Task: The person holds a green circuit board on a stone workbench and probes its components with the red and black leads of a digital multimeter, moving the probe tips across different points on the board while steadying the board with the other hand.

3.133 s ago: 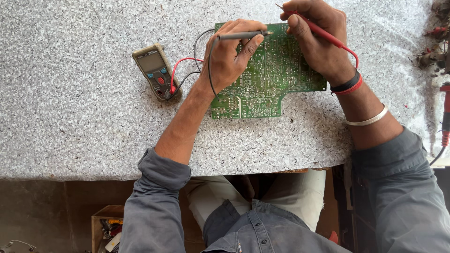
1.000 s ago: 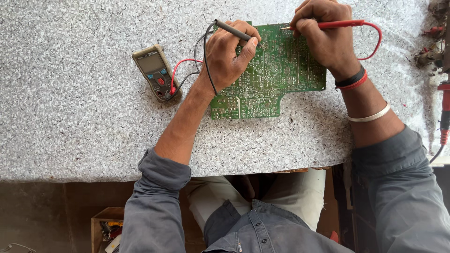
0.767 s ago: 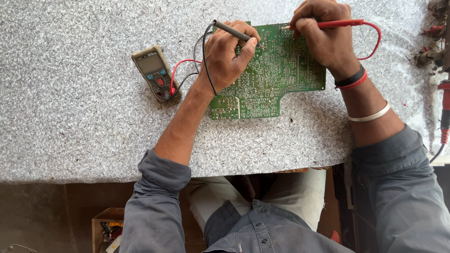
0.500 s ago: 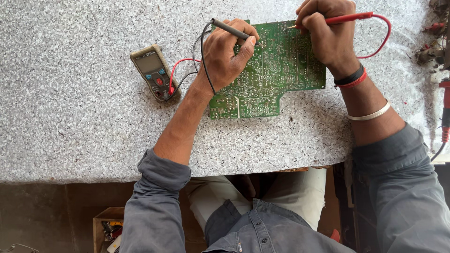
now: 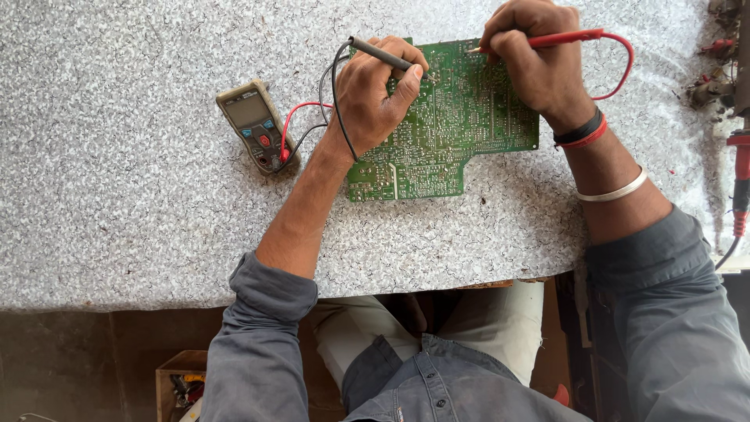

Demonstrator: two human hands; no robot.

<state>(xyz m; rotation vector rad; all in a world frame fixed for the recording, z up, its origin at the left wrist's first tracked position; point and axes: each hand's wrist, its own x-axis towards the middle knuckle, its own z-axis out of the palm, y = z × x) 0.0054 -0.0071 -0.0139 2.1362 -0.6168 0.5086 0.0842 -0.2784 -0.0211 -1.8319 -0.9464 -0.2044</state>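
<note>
Two probes on the green board (image 5: 453, 125) — left hand (image 5: 375, 98) pinches the black probe (image 5: 380, 53), right hand (image 5: 535, 62) grips the red probe (image 5: 566, 37). Board lies flat on the speckled table (image 5: 117, 195), meter (image 5: 256, 125) just left.

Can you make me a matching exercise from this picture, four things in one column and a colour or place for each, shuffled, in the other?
Things:
1. probe in the left hand
2. probe in the right hand
3. circuit board
4. multimeter

Descriptions:
A. green, flat on the speckled worktop
B. red, with a looping red lead
C. black, with a black lead
D. lying left of the board, untouched by either hand

Pairs: 1-C, 2-B, 3-A, 4-D
</note>
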